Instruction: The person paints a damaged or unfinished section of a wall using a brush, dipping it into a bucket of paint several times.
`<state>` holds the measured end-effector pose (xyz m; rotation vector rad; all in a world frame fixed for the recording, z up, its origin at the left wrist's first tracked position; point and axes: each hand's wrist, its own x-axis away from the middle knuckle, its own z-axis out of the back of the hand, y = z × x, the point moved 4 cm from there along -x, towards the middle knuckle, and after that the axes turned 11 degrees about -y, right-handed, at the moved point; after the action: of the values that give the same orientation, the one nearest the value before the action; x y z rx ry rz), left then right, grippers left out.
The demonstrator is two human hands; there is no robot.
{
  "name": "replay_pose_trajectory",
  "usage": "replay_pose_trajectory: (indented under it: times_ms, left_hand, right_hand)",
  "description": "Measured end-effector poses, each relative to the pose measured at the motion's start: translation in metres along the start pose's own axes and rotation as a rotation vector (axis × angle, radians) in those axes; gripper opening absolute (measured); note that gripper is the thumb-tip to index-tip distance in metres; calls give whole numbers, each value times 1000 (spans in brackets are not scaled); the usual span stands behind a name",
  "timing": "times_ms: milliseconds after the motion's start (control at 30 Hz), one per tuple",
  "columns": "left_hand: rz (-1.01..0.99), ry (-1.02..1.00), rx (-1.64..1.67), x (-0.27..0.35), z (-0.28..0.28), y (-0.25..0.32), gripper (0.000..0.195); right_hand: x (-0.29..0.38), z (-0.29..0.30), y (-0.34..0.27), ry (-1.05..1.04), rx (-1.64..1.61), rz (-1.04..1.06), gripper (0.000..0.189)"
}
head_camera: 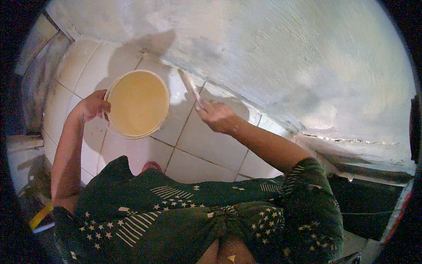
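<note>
My left hand (94, 105) grips the rim of a round plastic bucket (167, 102) at its left side. Inside the bucket is an even yellowish surface; whether it is paint or the bucket's bottom I cannot tell. My right hand (217, 116) holds a long, slim tool, apparently a paintbrush (190, 84), by its lower end. Its blurred tip points up and left, close to the foot of the plastered wall (296, 59). Between the bucket and my right hand there is a gap over the tiled floor (204, 158).
The wall meets the tiles along a slanting line, with a rough broken edge (349, 139) at right. A dark object (369, 208) stands at lower right. At lower left lies a yellow strip (41, 216). A reddish shoe tip (152, 166) shows below my shirt hem.
</note>
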<state>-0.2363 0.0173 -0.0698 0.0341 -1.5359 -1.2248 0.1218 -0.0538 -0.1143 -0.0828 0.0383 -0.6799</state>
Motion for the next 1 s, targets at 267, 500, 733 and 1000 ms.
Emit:
replay_pose_trajectory:
  times_ms: [267, 500, 733, 1000]
  left_hand:
    - [-80, -9, 118, 15, -13, 21, 40]
    - [-35, 34, 58, 6, -5, 1, 35]
    - [-39, -35, 45, 3, -13, 9, 39]
    - [-40, -2, 161, -2, -11, -2, 52]
  right_hand:
    - [68, -64, 75, -370, 87, -182, 20]
    - [223, 16, 66, -714, 86, -310, 14]
    - [159, 2, 32, -391, -30, -248, 18]
    - [40, -50, 48, -80, 59, -212, 18]
